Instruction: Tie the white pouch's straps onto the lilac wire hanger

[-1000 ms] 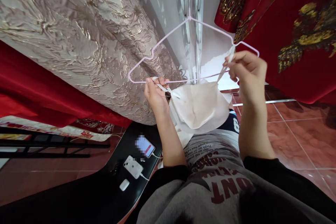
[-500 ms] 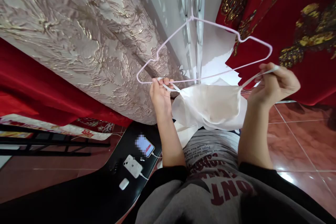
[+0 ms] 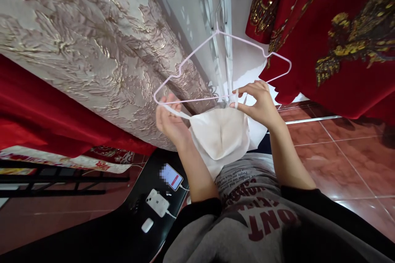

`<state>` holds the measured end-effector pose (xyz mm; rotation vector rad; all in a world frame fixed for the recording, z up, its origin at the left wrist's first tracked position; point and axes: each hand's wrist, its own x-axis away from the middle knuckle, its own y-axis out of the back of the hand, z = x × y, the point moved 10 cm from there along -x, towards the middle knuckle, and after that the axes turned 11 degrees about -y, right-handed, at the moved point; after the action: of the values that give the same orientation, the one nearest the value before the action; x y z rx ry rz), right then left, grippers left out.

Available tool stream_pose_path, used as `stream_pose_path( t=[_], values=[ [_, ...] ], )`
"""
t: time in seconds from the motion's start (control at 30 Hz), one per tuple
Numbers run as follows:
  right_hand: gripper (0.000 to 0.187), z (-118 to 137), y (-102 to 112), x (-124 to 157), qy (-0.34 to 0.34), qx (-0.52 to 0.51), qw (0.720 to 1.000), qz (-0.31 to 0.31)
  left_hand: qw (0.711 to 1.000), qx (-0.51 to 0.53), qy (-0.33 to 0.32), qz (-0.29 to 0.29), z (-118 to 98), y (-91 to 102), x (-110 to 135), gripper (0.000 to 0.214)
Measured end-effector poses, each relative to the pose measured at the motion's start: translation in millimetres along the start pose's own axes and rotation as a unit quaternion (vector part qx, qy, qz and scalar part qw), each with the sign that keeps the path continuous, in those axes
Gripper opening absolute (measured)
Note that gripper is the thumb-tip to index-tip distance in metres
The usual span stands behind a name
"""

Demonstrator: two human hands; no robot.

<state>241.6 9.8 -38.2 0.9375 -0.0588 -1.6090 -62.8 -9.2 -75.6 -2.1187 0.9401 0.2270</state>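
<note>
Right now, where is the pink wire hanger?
Head view, centre: the pink wire hanger is just above the white garment, between the left hand and right hand, beside the red embroidered cloth.

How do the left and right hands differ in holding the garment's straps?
Left hand holds its strap at the left corner of the pink wire hanger; right hand pinches its strap near the bottom bar's middle. Left hand's strap runs slanted to the white strappy garment; right hand's stands upright. Both hold straps.

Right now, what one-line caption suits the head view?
Left hand and right hand hold a white garment by its straps at a pale wire hanger.
</note>
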Motion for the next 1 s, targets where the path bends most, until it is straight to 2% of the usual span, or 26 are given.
stream_pose_path(
  t=[0.1,0.17,0.2,0.27,0.37,0.43,0.5,0.6,0.67,0.7,0.73,0.77,0.83,0.9,0.93,1.0],
  values=[
    [0.042,4,7,2,-0.001,-0.011,1.000,-0.010,0.995,0.018,-0.096,-0.034,-25,12.6,-13,0.031],
    [0.040,6,8,3,0.000,-0.017,1.000,-0.010,0.991,0.002,-0.134,-0.004,-38,6.5,-23,0.033],
    [0.040,6,8,4,0.002,-0.018,1.000,-0.011,0.989,-0.018,-0.142,0.027,-43,-1.0,-30,0.030],
    [0.040,8,6,5,0.009,-0.017,1.000,-0.013,0.980,-0.082,-0.135,0.125,-47,-24.9,-43,0.023],
    [0.041,9,4,7,0.020,-0.010,1.000,-0.016,0.934,-0.187,-0.096,0.288,-43,-65.3,-58,0.020],
    [0.040,8,4,8,0.019,-0.003,1.000,-0.018,0.915,-0.220,-0.050,0.336,-35,-79.9,-67,0.018],
    [0.040,7,4,9,0.019,0.002,1.000,-0.017,0.921,-0.215,0.011,0.325,-22,-81.5,-75,0.028],
    [0.041,7,5,10,0.029,0.001,0.999,-0.026,0.951,-0.168,0.072,0.250,4,-66.3,-73,0.043],
    [0.040,8,3,10,0.033,0.004,0.999,-0.031,0.975,-0.107,0.086,0.173,21,-49.2,-61,0.038],
    [0.040,8,1,10,0.034,0.007,0.999,-0.030,0.987,-0.058,0.096,0.115,30,-38.1,-51,0.030],
    [0.040,9,-2,10,0.034,0.011,0.999,-0.028,0.993,-0.002,0.097,0.071,37,-30.6,-40,0.016],
    [0.040,9,-4,10,0.034,0.015,0.999,-0.026,0.994,0.034,0.099,0.037,44,-24.9,-27,0.012],
    [0.040,11,-8,12,0.038,0.013,0.999,-0.022,0.993,0.068,0.089,0.028,53,-24.8,-7,0.026],
    [0.041,6,-6,14,0.035,-0.012,0.999,-0.030,0.994,0.074,0.069,0.049,52,-30.6,4,0.038],
    [0.042,-1,1,16,0.025,-0.034,0.998,-0.052,0.994,0.074,0.060,0.061,50,-33.5,6,0.040],
    [0.046,-28,26,20,-0.019,-0.092,0.984,-0.150,0.993,0.072,0.051,0.074,44,-36.0,5,0.041]
  ],
)
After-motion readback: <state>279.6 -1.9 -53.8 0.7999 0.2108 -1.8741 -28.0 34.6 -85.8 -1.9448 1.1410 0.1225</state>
